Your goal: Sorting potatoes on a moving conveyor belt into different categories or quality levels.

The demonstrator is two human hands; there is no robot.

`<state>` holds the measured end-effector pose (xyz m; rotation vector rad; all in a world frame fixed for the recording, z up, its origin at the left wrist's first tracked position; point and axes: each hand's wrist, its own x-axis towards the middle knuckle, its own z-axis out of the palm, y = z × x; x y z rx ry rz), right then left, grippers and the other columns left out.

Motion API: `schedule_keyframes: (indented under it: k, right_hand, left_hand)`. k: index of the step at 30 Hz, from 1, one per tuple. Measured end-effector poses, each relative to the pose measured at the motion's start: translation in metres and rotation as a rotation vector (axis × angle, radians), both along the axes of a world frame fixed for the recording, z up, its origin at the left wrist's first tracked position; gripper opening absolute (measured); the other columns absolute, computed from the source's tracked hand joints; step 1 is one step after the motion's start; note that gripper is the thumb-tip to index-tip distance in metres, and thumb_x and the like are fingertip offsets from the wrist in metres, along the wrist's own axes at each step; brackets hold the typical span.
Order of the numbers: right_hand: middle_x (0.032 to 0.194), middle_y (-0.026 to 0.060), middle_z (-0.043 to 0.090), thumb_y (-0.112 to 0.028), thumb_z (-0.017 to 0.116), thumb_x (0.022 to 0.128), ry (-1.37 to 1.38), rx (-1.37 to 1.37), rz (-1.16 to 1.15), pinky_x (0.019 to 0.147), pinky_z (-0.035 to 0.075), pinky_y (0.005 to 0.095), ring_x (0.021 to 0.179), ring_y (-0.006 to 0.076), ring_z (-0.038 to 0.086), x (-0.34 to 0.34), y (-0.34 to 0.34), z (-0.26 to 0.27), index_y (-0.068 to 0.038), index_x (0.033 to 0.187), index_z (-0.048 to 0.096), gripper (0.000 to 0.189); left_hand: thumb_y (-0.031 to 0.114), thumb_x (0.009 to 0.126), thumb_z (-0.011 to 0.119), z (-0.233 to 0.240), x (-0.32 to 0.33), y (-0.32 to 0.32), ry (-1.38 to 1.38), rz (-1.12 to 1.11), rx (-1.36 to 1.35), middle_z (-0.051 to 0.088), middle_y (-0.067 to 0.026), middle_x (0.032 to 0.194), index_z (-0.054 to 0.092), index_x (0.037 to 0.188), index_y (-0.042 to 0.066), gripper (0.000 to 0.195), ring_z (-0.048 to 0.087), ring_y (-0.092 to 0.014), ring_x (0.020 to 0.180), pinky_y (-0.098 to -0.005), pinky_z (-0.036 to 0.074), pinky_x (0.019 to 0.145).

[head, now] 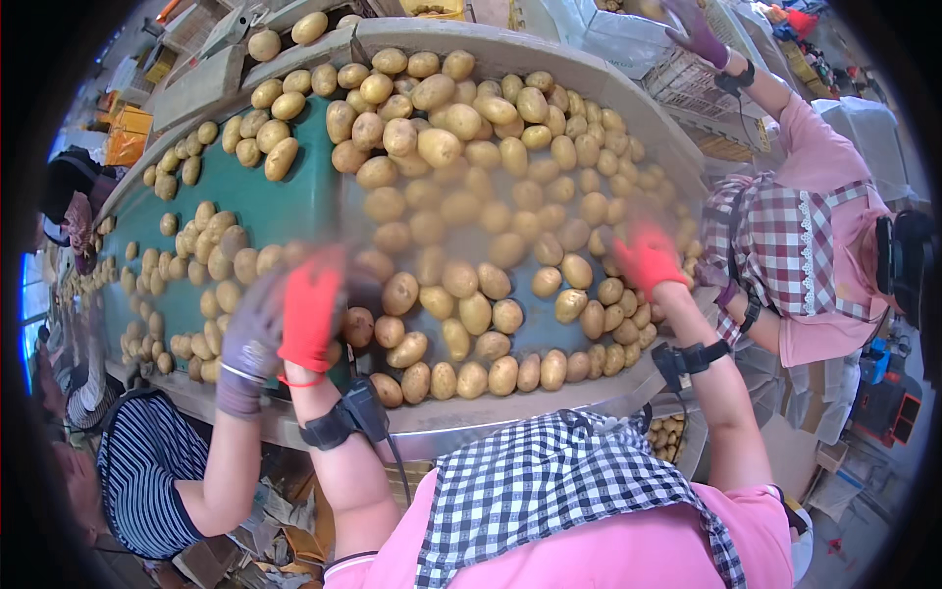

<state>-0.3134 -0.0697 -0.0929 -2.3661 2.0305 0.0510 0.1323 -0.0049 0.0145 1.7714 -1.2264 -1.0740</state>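
Many potatoes (475, 313) lie before me on a sorting table, on a grey-blue surface (541, 331) beside a green conveyor belt (316, 184). My left hand (313, 309), in a red glove, is over the border between the two, close to a co-worker's grey-gloved hand (254, 331). Its fingers are blurred, and whether it holds a potato is hidden. At the right side of the heap, my red-gloved right hand (649, 258) reaches in among the potatoes. Its fingertips are smeared by motion, so its grip does not show. A dusty blur covers the middle potatoes.
A raised rim (515, 48) bounds the far side, a metal edge (449, 438) the near side. A co-worker in a checked apron (780, 250) stands at right, one in a striped top (147, 471) at left. Plastic crates (684, 92) stand beyond the rim.
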Motion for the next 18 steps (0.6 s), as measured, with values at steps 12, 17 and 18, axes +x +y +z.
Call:
schedule_keyframes:
  k: [12,17,18]
  right_hand:
    - [0.152,0.0217,0.04,-0.05,0.068,0.084,-0.465,0.147,0.691,0.116,0.029,0.0558,0.141,0.0393,0.039,0.186,0.047,0.039,-0.02,0.149,0.046,0.075]
    - [0.149,0.0199,0.043,-0.053,0.068,0.083,-0.471,0.189,0.74,0.116,0.029,0.0556,0.14,0.0404,0.039,0.095,0.057,0.009,-0.022,0.146,0.05,0.072]
    - [0.149,0.0198,0.044,-0.052,0.067,0.084,-0.429,0.215,0.714,0.116,0.03,0.0553,0.14,0.0406,0.039,0.075,0.048,0.004,-0.02,0.144,0.051,0.07]
  left_hand:
    - [0.026,0.1,0.062,0.0,-0.032,0.0,-0.056,-0.141,0.13,0.071,-0.003,0.086,0.067,0.126,0.001,0.037,0.067,-0.008,0.072,-0.0216,0.049,0.06]
    - [0.022,0.1,0.062,-0.001,-0.032,-0.001,-0.091,-0.125,0.205,0.073,-0.0056,0.093,0.064,0.131,0.001,0.038,0.067,-0.007,0.079,-0.0222,0.051,0.067]
    - [0.023,0.098,0.063,-0.002,-0.033,-0.002,-0.116,-0.181,0.142,0.074,-0.0102,0.098,0.065,0.129,0.001,0.038,0.07,-0.015,0.087,-0.0282,0.052,0.078]
